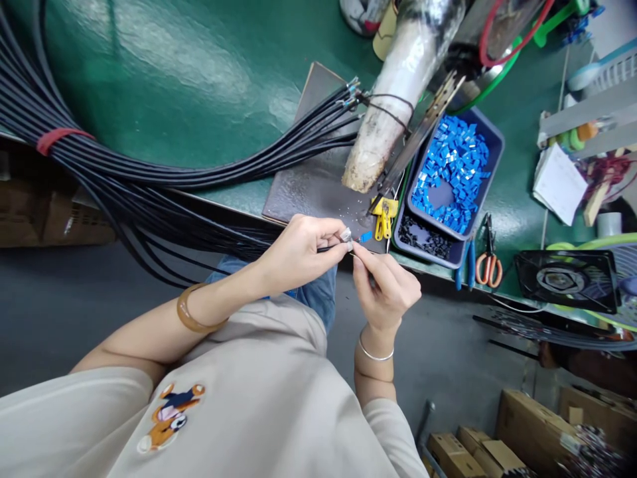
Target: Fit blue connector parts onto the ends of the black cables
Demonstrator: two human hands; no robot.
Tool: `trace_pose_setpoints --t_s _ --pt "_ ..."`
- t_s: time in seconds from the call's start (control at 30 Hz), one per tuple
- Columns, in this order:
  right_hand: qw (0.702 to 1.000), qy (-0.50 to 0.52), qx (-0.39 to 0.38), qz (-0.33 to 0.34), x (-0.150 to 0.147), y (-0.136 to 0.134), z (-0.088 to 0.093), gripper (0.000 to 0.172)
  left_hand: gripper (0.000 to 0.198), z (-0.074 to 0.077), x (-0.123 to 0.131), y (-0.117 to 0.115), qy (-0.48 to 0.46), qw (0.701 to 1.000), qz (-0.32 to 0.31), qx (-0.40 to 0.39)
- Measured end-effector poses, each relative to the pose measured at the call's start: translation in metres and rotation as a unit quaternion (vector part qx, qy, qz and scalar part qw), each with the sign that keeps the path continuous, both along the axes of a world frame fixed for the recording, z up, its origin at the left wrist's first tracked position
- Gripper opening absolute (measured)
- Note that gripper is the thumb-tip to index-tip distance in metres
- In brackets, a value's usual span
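Observation:
My left hand pinches the end of a black cable between thumb and fingers, just off the table's front edge. Close against it, my right hand has thumb and forefinger together at the cable's tip; the small part between them is too fine to name. A small blue connector piece shows just beyond the fingertips. Behind the hands lies a dark board, with a yellow clip-like tool on its right side. Many black cables run in from the left, beneath my left forearm.
A bin of blue connector pieces sits partly over a bin of small black parts. Orange-handled scissors and blue-handled pliers lie at the edge. A white-wrapped post overhangs the board. A black fan stands right.

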State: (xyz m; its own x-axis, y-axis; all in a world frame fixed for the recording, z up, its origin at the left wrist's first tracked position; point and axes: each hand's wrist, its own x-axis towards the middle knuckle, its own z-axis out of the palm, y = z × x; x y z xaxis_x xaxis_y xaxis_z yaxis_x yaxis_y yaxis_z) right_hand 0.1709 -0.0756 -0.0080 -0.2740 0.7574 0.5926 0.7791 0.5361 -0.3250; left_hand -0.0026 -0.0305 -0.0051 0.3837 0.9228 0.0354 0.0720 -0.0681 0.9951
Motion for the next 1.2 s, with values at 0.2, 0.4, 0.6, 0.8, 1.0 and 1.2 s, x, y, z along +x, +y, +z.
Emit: trace_pose_setpoints --t_s 0.2,0.4,0.6,0.8,1.0,1.2 --pt "0.998 0.033 -0.025 -0.046 0.003 -0.001 -0.002 0.026 0.015 -0.002 -0.002 -0.001 -0.015 0.999 -0.005 -0.045" --pt "0.995 0.059 -0.056 -0.05 -0.002 -0.002 0.003 0.029 0.015 -0.002 -0.003 -0.002 0.003 1.0 -0.012 -0.022" --pt "1.0 -0.012 -0.022 -0.012 -0.001 0.0 0.003 0.027 0.016 -0.003 -0.004 -0.001 -0.005 0.999 -0.022 -0.024" --pt "0.996 -0.081 0.048 0.002 0.004 0.002 0.001 0.03 0.015 -0.003 -0.007 0.002 -0.031 0.996 -0.025 -0.076" --pt "0.995 0.064 -0.063 -0.048 0.004 -0.004 0.003 0.02 0.016 0.001 -0.01 -0.001 -0.018 0.998 -0.032 -0.055" --pt "0.973 0.146 -0.153 -0.095 -0.005 -0.004 0.008 0.012 0.018 0.001 -0.009 -0.004 0.002 1.0 -0.027 0.008"
